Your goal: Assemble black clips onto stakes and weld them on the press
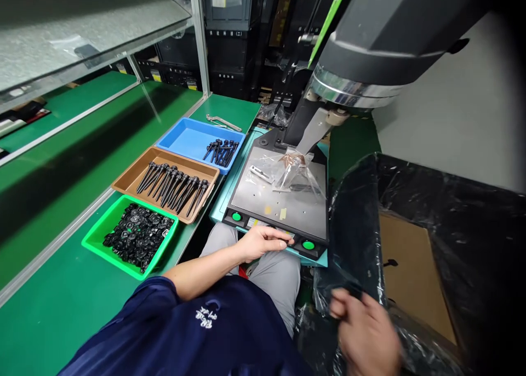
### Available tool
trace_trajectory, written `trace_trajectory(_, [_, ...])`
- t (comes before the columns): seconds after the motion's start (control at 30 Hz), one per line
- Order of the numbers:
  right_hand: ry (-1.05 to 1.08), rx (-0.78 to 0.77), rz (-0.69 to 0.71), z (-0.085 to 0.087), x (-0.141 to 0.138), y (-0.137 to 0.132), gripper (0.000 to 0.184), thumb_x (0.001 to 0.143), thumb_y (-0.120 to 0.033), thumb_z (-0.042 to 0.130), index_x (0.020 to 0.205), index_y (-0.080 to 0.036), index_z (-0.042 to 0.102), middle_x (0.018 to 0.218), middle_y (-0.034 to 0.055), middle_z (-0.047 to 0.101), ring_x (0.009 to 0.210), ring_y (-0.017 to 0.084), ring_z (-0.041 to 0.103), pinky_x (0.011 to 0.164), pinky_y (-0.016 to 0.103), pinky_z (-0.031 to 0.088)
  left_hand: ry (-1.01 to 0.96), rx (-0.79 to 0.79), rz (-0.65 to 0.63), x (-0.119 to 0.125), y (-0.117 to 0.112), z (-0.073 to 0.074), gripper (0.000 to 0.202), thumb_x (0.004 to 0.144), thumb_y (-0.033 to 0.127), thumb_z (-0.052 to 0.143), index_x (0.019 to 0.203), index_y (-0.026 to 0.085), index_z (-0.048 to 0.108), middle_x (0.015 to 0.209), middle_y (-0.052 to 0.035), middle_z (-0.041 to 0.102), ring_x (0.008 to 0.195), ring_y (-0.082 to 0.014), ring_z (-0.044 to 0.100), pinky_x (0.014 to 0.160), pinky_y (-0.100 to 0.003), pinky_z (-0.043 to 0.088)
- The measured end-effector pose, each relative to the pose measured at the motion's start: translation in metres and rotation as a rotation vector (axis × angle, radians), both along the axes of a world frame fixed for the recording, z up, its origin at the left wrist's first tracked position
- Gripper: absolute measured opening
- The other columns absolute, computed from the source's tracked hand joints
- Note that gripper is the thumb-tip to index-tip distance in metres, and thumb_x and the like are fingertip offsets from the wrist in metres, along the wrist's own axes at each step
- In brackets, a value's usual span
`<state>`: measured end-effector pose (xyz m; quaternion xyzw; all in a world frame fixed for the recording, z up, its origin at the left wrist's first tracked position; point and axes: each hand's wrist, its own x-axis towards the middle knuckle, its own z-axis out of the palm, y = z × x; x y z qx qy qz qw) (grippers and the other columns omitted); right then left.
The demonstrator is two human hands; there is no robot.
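My left hand (265, 243) rests at the front edge of a bench machine's base plate (246, 192). Its fingers are stretched out toward the middle of the front panel, just left of the right green button (308, 245). I see nothing held in it. My right hand (367, 332) is low on the right, smeared by motion, with its fingers seemingly curled. It is beside a carton (415, 266) lined with black plastic film (355, 233). Inside the carton, a small black part (390, 263) lies on the cardboard. Whether my right hand holds anything is unclear.
On the green bench stand a green tray (92, 239) of black round parts, a brown tray (127, 181) of long black stems, and a blue tray (176, 137) with shorter ones. A wrench (224, 123) lies behind them. The machine's head (357, 63) overhangs the plate.
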<state>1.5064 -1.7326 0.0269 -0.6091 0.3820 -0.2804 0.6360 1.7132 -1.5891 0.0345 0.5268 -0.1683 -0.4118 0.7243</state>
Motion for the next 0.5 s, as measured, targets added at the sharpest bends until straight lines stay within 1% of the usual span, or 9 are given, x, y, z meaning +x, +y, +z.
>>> trace_trajectory(0.03, [-0.005, 0.019, 0.078, -0.005, 0.019, 0.012, 0.046, 0.078, -0.054, 0.075, 0.103, -0.017, 0.062, 0.076, 0.0037, 0.069, 0.056, 0.014, 0.06, 0.051, 0.027, 0.051, -0.017, -0.022, -0.002, -0.003, 0.002, 0.005, 0.049, 0.061, 0.047, 0.088, 0.096, 0.015, 0.079, 0.097, -0.0116, 0.077, 0.095, -0.0232, 0.07, 0.091, -0.038, 0.051])
trace_trajectory(0.1, [-0.037, 0.047, 0.272, -0.009, 0.054, 0.037, 0.043, 0.08, -0.056, 0.071, 0.097, -0.017, 0.063, 0.071, 0.0042, 0.068, 0.051, 0.013, 0.056, 0.047, 0.027, 0.048, -0.065, -0.036, -0.002, -0.007, 0.007, 0.012, 0.047, 0.063, 0.047, 0.087, 0.096, 0.015, 0.079, 0.096, -0.0118, 0.077, 0.098, -0.0252, 0.07, 0.096, -0.04, 0.05])
trace_trajectory(0.13, [-0.064, 0.048, 0.362, -0.009, 0.069, 0.048, 0.04, 0.084, -0.055, 0.067, 0.095, -0.017, 0.064, 0.07, 0.0041, 0.068, 0.051, 0.013, 0.055, 0.048, 0.026, 0.047, -0.086, -0.029, 0.004, -0.009, 0.011, 0.014, 0.048, 0.064, 0.048, 0.086, 0.097, 0.015, 0.079, 0.098, -0.0121, 0.077, 0.095, -0.0253, 0.071, 0.094, -0.041, 0.052])
trace_trajectory(0.2, [-0.111, 0.031, 0.443, -0.006, 0.088, 0.062, 0.036, 0.088, -0.054, 0.063, 0.089, -0.018, 0.064, 0.061, 0.0004, 0.061, 0.05, 0.012, 0.052, 0.047, 0.025, 0.045, -0.113, 0.005, 0.019, -0.012, 0.018, 0.016, 0.049, 0.066, 0.051, 0.084, 0.1, 0.016, 0.078, 0.103, -0.0123, 0.076, 0.082, -0.023, 0.072, 0.083, -0.039, 0.056])
trace_trajectory(0.27, [-0.134, 0.028, 0.479, -0.003, 0.096, 0.068, 0.034, 0.089, -0.053, 0.062, 0.086, -0.019, 0.063, 0.059, -0.0013, 0.058, 0.049, 0.011, 0.05, 0.047, 0.024, 0.044, -0.119, 0.045, 0.033, -0.013, 0.024, 0.015, 0.051, 0.068, 0.054, 0.082, 0.103, 0.017, 0.078, 0.104, -0.0112, 0.076, 0.069, -0.0193, 0.07, 0.071, -0.036, 0.057])
trace_trajectory(0.33, [-0.139, 0.036, 0.489, -0.003, 0.097, 0.067, 0.034, 0.089, -0.052, 0.063, 0.088, -0.019, 0.063, 0.063, -0.0005, 0.061, 0.049, 0.011, 0.05, 0.046, 0.024, 0.044, -0.13, 0.064, 0.051, -0.014, 0.027, 0.015, 0.05, 0.069, 0.056, 0.08, 0.102, 0.018, 0.078, 0.103, -0.0099, 0.076, 0.065, -0.0176, 0.068, 0.068, -0.035, 0.056])
trace_trajectory(0.37, [-0.139, 0.037, 0.486, -0.003, 0.096, 0.066, 0.034, 0.088, -0.052, 0.063, 0.089, -0.019, 0.063, 0.064, -0.0001, 0.062, 0.049, 0.011, 0.05, 0.045, 0.023, 0.044, -0.146, 0.064, 0.066, -0.014, 0.028, 0.015, 0.049, 0.069, 0.055, 0.08, 0.101, 0.019, 0.078, 0.104, -0.0098, 0.075, 0.068, -0.018, 0.068, 0.069, -0.034, 0.056])
trace_trajectory(0.5, [-0.122, 0.028, 0.469, -0.006, 0.091, 0.063, 0.033, 0.089, -0.052, 0.062, 0.09, -0.019, 0.064, 0.061, -0.0007, 0.06, 0.048, 0.011, 0.05, 0.044, 0.023, 0.043, -0.237, 0.052, 0.129, -0.015, 0.026, 0.013, 0.041, 0.071, 0.051, 0.08, 0.096, 0.019, 0.08, 0.111, -0.0108, 0.073, 0.09, -0.0216, 0.069, 0.084, -0.034, 0.055])
